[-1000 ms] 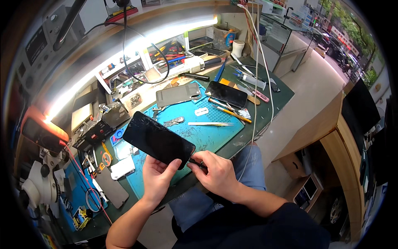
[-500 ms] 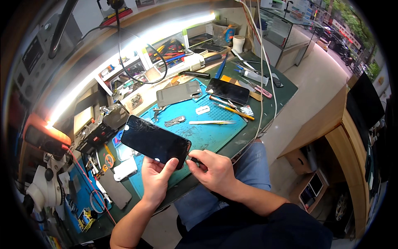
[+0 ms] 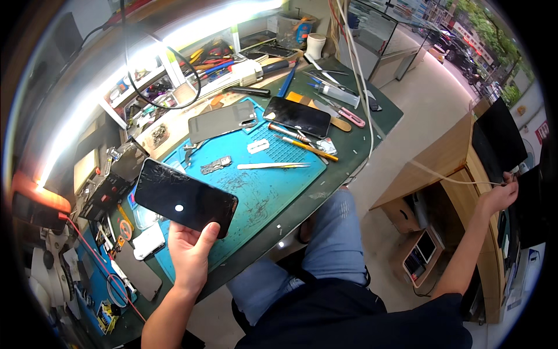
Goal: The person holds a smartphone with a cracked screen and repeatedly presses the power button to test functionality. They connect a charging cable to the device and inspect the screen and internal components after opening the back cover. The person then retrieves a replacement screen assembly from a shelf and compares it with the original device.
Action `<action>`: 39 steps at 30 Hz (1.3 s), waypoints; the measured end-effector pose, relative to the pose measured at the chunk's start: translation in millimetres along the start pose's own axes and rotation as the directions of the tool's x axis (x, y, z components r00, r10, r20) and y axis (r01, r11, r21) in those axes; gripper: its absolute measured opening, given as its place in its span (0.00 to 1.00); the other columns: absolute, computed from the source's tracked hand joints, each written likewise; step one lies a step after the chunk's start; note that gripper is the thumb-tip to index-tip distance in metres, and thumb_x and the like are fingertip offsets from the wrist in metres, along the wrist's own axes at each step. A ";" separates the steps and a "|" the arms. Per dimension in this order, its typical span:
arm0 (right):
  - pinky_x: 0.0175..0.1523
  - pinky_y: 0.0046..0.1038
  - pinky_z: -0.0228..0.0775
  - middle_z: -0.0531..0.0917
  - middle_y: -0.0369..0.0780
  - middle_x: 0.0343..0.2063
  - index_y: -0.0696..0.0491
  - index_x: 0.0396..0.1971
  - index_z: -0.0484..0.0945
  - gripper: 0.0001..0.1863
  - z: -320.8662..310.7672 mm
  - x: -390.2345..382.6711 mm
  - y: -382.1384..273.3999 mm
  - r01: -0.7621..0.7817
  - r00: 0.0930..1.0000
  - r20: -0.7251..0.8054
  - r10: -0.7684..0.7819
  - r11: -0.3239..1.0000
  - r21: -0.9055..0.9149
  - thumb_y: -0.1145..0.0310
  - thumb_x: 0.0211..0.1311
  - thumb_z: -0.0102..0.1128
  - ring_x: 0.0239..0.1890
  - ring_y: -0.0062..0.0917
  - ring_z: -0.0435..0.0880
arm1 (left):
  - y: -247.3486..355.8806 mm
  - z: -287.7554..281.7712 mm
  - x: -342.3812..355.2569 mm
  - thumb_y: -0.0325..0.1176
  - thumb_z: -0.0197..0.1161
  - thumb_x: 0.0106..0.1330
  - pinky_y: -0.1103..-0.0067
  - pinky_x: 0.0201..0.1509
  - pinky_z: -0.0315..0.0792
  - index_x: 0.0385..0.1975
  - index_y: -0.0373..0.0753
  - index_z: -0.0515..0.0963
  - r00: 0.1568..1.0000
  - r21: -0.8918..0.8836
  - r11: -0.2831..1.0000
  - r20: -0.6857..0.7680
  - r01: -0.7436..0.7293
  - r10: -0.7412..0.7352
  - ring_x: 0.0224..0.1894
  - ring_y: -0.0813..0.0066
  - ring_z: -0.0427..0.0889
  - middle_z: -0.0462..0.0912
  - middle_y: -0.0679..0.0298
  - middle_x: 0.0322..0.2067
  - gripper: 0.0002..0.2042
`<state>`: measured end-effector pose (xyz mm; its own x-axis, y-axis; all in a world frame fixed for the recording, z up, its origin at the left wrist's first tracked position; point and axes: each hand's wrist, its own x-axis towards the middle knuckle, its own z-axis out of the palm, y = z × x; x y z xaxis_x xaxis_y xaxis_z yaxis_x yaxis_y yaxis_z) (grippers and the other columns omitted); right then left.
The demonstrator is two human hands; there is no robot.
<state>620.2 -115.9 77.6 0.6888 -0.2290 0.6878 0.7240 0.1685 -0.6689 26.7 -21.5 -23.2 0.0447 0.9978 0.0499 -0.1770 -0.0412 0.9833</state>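
Note:
My left hand [image 3: 190, 247] grips a black smartphone [image 3: 174, 195] near its lower corner, thumb over the front and fingers behind. The phone's screen is dark, with cracks along its upper left edge and a round light reflection. It is held above the left part of a blue repair mat [image 3: 261, 195]. Far to the right, my right hand [image 3: 501, 196] is closed at the edge of a wooden desk, beside a dark monitor. A pale cable [image 3: 450, 178] runs to its pinched fingertips. The cable's end is hidden there.
On the mat lie tweezers [image 3: 273, 166], a small metal phone part [image 3: 216, 165] and a detached screen [image 3: 222, 121]. Another dark phone [image 3: 297, 116] rests behind, near a yellow-handled tool [image 3: 308, 149]. A wooden desk [image 3: 427, 166] stands right of the bench. White cables [image 3: 361, 87] hang over the bench's right side.
My right hand has left the phone's lower end, where it pinched a small dark piece, and reached far right to the desk. The view has shifted right; the phone remains in my left hand.

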 end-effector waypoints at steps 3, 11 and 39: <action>0.37 0.23 0.67 0.81 0.38 0.30 0.59 0.34 0.78 0.17 -64.1 67.2 134.7 -0.230 0.971 -0.004 0.239 0.930 -0.287 0.63 0.72 0.44 0.30 0.20 0.76 | 1.8 5.3 2.0 0.26 0.64 0.64 0.74 0.47 0.79 0.56 0.35 0.65 1.000 0.018 1.000 0.005 -0.004 0.004 0.50 0.72 0.80 0.77 0.59 0.50 0.22; 0.41 0.24 0.76 0.81 0.41 0.39 0.62 0.59 0.65 0.23 -58.2 -179.3 232.4 -0.856 0.353 0.445 0.823 0.476 -0.202 0.78 0.63 0.53 0.38 0.25 0.80 | -6.8 -1.2 3.3 0.27 0.65 0.65 0.77 0.48 0.78 0.54 0.35 0.67 0.999 0.065 0.997 0.001 -0.039 0.039 0.47 0.74 0.80 0.78 0.61 0.48 0.20; 0.33 0.19 0.79 0.80 0.38 0.34 0.60 0.43 0.76 0.10 -195.9 -236.6 488.4 -0.648 -0.568 0.100 0.817 -0.518 0.558 0.79 0.63 0.53 0.35 0.24 0.81 | 1.3 -10.6 8.1 0.22 0.66 0.62 0.76 0.56 0.75 0.55 0.34 0.65 0.998 -0.217 0.976 0.068 0.026 -0.011 0.51 0.73 0.80 0.78 0.58 0.50 0.23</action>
<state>803.5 -167.2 -467.1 0.2044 0.3637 -0.9088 -0.8007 0.5962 0.0585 16.4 -12.9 -23.3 0.1133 0.9923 0.0507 -0.3851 -0.0032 0.9229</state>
